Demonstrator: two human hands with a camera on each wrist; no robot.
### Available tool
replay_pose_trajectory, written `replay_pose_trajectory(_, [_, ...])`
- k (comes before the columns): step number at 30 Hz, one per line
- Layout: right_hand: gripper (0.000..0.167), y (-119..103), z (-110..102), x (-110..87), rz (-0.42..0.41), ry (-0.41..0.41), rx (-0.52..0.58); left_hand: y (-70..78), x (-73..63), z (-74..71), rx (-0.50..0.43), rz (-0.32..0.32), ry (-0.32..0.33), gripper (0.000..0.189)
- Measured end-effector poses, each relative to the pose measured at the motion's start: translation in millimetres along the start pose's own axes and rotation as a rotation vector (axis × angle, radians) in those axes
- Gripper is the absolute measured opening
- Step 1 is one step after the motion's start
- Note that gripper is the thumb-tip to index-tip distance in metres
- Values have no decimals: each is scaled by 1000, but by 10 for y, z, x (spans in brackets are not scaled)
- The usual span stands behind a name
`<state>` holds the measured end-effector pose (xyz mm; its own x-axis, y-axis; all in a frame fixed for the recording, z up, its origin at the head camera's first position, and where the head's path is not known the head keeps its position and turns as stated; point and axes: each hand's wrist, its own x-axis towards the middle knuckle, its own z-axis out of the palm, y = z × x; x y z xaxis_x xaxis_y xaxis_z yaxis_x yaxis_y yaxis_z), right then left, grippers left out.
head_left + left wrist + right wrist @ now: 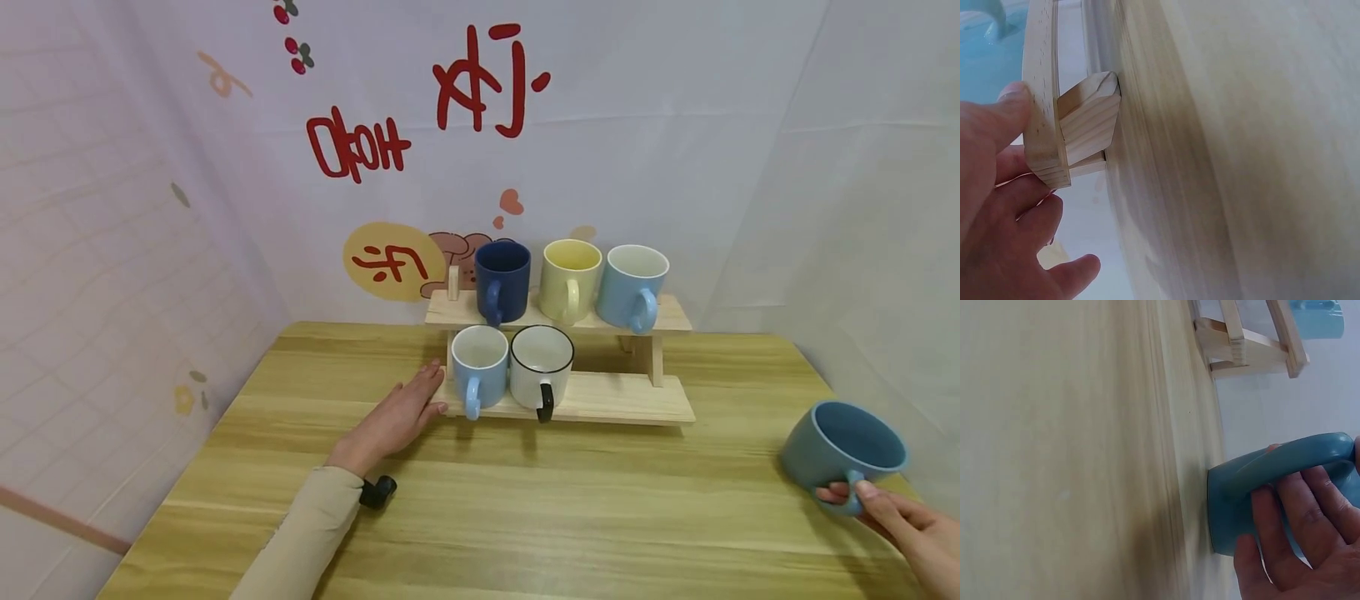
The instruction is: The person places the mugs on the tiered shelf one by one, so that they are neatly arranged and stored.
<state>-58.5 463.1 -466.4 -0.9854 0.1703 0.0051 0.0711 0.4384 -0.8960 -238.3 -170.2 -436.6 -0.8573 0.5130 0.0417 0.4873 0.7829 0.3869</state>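
Observation:
My right hand (903,521) grips the handle of a teal-blue mug (813,450), fingers through the loop and thumb on top. The mug stays upright, low at the table's right side. In the right wrist view, fingers of the right hand (1310,531) show behind the mug's handle (1291,459). At the left end of a two-tier wooden rack (622,396), my left hand (397,417) holds the lower board. The left wrist view has the thumb of that hand (997,187) over the board (1041,119) and the fingers at its end.
On the upper tier stand a navy mug (504,283), a yellow mug (562,287) and a light blue mug (626,292). Below are another light blue mug (480,371) and a white mug with black rim (536,375). Behind the wooden table (525,517) hangs a printed cloth (645,108).

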Motion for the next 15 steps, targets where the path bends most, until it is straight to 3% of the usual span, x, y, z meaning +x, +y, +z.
replay_pose_trajectory(5, [38, -76, 34, 20, 53, -15, 4, -2, 8, -11, 4, 5, 8, 65])
replay_pose_trajectory(10, [43, -130, 99, 42, 106, 21, -46, 7, 9, -25, -3, 1, -9, 65])
replay_pose_trajectory(15, [35, -87, 160, 2, 38, 60, 256, 14, 6, -22, -13, 10, 5, 65])
